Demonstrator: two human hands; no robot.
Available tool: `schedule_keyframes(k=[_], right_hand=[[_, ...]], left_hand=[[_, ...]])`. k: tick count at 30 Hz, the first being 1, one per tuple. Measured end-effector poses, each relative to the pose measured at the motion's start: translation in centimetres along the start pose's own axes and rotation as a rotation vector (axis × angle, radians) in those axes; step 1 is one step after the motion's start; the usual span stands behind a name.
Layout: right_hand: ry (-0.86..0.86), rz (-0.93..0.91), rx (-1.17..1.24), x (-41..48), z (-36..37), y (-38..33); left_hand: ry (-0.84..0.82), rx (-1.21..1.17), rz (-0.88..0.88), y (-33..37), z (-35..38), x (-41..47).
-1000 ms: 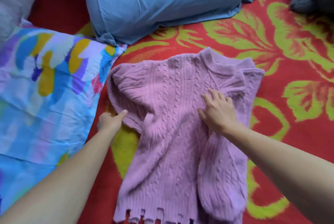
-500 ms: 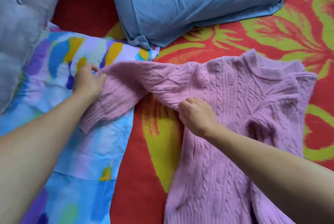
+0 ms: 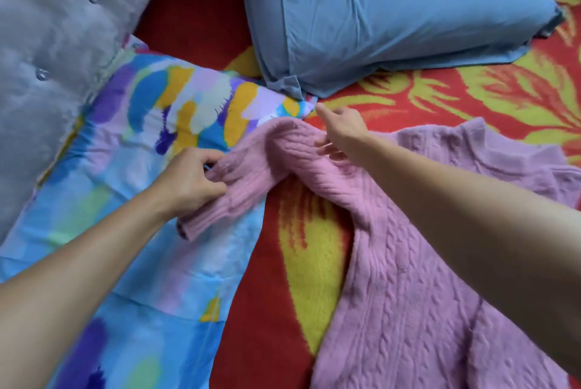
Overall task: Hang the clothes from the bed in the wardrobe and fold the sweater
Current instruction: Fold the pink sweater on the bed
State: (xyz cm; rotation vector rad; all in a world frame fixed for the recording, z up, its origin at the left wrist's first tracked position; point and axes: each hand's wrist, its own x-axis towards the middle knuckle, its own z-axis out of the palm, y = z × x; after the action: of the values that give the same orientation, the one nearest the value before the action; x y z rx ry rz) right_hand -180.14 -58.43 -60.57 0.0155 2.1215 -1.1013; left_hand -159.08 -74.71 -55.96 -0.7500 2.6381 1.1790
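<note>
My left hand [image 3: 188, 181] pinches the pink cable-knit sweater [image 3: 408, 278] by its sleeve [image 3: 251, 175], fingers curled round the knit near the cuff, while my right hand [image 3: 344, 131] rests higher up the same sleeve, fingers loose and forefinger pointing out. The sweater lies on the bed's red-and-yellow blanket [image 3: 301, 278], its sleeve stretched across a multicoloured pillow [image 3: 141, 137], near a blue pillow [image 3: 393, 17] and a grey tufted headboard [image 3: 56, 43].
</note>
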Motion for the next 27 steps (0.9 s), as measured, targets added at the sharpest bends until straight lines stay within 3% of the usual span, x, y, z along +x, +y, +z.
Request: schedule_keyframes(k=[4, 11, 16, 19, 21, 25, 27], right_hand=[[-0.225, 0.109, -0.178, -1.1, 2.7, -2.9], [-0.009, 0.096, 0.014, -1.1, -2.7, -1.1], [0.313, 0.084, -0.101, -2.4, -14.8, 1.9], [0.329, 0.075, -0.304, -3.7, -22.6, 5.0], [0.363, 0.11, -0.402, -4.1, -27.5, 7.8], [0.42, 0.09, -0.335, -3.9, -32.6, 14.6], [0.356, 0.059, -0.219, -4.2, -33.1, 18.5]], left_hand=[[-0.187, -0.085, 0.062, 1.4, 1.5, -1.2], [-0.274, -0.429, 0.014, 5.1, 5.6, -4.1], [-0.463, -0.771, 0.03, 13.4, 10.6, -4.9], [-0.644, -0.889, 0.019, 18.0, 14.9, -4.7], [-0.59, -0.785, -0.044, 18.5, 17.9, -4.4], [-0.084, -0.051, -0.254, 12.7, 23.1, -6.6], [-0.156, 0.111, -0.39, 10.0, 25.5, -10.2]])
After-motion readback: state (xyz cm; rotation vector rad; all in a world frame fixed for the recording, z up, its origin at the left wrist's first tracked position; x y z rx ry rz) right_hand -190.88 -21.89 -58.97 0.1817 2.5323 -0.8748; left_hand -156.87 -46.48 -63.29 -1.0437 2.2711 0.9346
